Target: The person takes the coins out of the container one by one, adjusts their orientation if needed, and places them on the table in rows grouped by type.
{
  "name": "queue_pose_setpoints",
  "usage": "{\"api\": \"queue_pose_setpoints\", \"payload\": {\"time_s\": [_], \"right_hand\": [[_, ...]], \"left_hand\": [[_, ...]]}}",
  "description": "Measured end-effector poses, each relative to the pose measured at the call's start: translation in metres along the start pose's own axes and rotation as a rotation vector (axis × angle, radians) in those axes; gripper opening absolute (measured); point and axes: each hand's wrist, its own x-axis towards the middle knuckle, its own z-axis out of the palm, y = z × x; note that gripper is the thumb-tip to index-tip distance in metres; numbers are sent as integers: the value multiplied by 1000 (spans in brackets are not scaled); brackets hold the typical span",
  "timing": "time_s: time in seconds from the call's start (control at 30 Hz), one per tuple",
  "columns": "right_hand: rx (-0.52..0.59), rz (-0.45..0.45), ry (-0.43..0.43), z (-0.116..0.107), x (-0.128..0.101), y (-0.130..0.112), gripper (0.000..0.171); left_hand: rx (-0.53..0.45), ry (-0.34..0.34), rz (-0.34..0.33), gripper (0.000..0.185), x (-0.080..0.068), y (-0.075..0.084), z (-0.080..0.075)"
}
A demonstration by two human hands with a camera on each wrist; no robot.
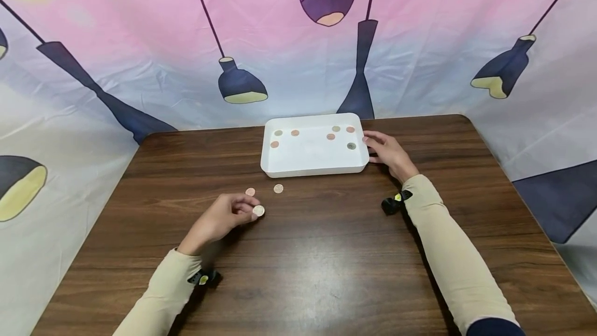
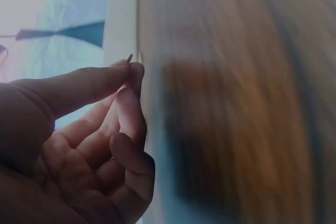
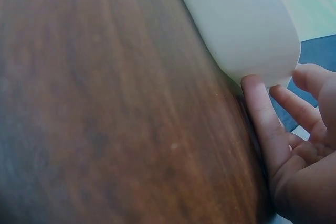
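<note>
Pale coin (image 1: 258, 211) is pinched between thumb and fingertip of the left hand (image 1: 223, 218) – the table's a blur in the left wrist view, so I can't really tell how high it's held. Going by that coin, a reddish coin (image 1: 250, 192) lies near it at 11 o'clock, a light coin (image 1: 278, 189) around half past 1. Further out that way sits a white tray (image 1: 314, 162) with seven coins (image 1: 295, 133) in it. Right hand (image 1: 392, 156) is at the tray's 3 o'clock end – fingers apart, tips touching it.

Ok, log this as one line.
left hand: pinches coin | right hand: touches white tray | tray: seven coins | table: two loose coins
</note>
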Motion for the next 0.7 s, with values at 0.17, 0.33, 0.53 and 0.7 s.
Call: {"api": "queue_pose_setpoints", "payload": {"time_s": [0.17,0.33,0.53,0.7], "right_hand": [[-15,3,7,1,0,0,57],[7,0,9,0,1,0,56],[15,0,8,0,0,-1,56],[11,-4,2,0,0,-1,55]], "left_hand": [[55,-12,-29,25,-12,-15,-13],[144,-15,-8,21,-17,-20,-20],[256,39,27,14,-17,-23,-20],[262,43,23,15,-16,-20,-20]]}}
